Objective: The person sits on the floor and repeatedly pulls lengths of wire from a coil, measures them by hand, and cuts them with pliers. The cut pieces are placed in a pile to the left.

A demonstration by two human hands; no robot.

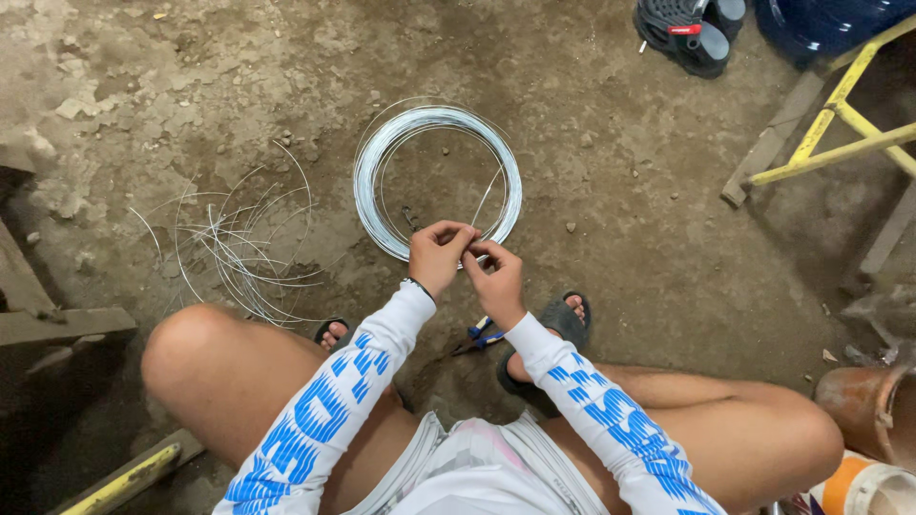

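A coil of thin silvery wire (377, 162) lies on the dirt floor in front of me. My left hand (436, 256) and my right hand (496, 277) meet at the coil's near edge, fingertips pinched together on a strand of the wire that rises from the coil toward them. Both arms wear white sleeves with blue print. Blue-handled pliers (480, 335) lie on the ground between my feet, just under my right wrist. A loose heap of cut, curved wire pieces (243, 248) is spread on the floor to the left of the coil.
I squat in dark sandals (563, 319). A yellow metal frame (840, 114) and wooden boards stand at the right, black shoes (689, 30) and a blue container at the top right. Timber (57, 324) lies at the left, buckets (873, 410) at the lower right.
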